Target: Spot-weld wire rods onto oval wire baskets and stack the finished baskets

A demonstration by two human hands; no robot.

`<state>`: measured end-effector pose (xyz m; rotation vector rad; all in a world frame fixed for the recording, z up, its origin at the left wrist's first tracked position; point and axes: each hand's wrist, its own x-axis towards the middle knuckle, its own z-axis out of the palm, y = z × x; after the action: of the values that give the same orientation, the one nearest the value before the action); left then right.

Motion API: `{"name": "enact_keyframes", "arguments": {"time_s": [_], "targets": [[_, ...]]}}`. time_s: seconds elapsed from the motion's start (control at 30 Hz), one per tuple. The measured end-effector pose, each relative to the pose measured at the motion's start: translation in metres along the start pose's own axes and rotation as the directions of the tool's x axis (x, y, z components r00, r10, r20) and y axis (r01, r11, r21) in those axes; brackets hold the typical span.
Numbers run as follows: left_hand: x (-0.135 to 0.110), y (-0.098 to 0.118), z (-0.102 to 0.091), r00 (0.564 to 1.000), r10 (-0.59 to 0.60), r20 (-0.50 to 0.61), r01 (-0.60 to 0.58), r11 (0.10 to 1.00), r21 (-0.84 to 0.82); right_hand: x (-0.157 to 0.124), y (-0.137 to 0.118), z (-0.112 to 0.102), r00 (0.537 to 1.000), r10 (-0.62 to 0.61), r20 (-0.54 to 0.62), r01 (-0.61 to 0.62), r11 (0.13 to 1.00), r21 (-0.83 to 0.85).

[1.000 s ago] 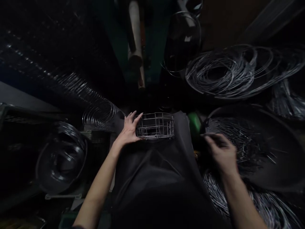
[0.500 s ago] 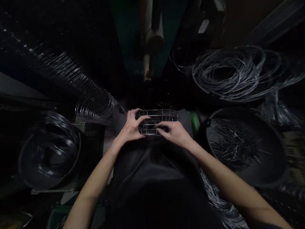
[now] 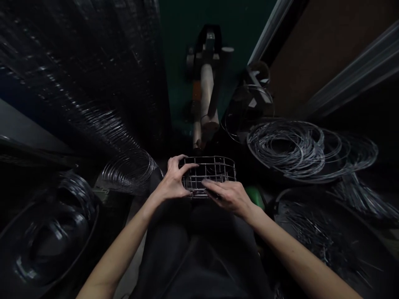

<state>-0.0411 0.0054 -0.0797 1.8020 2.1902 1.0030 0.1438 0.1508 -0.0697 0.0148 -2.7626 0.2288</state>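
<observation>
A small, rounded basket frame of thin metal wire (image 3: 218, 165) is held above my lap. My left hand (image 3: 175, 177) grips its left end, the thumb at the near rim and the fingers over the far side. At the near right side, my right hand (image 3: 229, 195) lies against the wires with its fingers pressed together, and its thumb is mostly hidden beneath. Whether a short piece of wire is also between those fingers cannot be seen.
Ahead stands a green machine (image 3: 183, 25) with a rod-shaped part (image 3: 207, 89) pointing toward me. Wire coils (image 3: 274, 145) lie at right, above a tub of short wire pieces (image 3: 324, 236). At left are wire rings (image 3: 131, 168) and a tub with coiled wire (image 3: 52, 236).
My view has tilted up, so everything sits lower and more of the machine shows. My right hand has gone from a pinch over the basket frame's middle to its near right side.
</observation>
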Motion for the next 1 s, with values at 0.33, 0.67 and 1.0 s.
{"name": "enact_keyframes", "arguments": {"time_s": [0.33, 0.67, 1.0], "targets": [[0.021, -0.011, -0.001, 0.998, -0.007, -0.058, 0.008, 1.000, 0.008, 0.019, 0.021, 0.003, 0.996, -0.069, -0.060, 0.068, 0.997, -0.028], [0.039, -0.024, -0.004, 0.996, -0.006, -0.090, 0.004, 1.000, -0.020, 0.036, 0.037, 0.009, 0.999, -0.029, -0.039, 0.028, 0.999, -0.018], [0.042, -0.032, -0.004, 0.998, -0.003, -0.065, 0.001, 0.999, -0.032, 0.037, 0.039, 0.008, 0.999, 0.013, 0.030, -0.013, 1.000, 0.009]]}}
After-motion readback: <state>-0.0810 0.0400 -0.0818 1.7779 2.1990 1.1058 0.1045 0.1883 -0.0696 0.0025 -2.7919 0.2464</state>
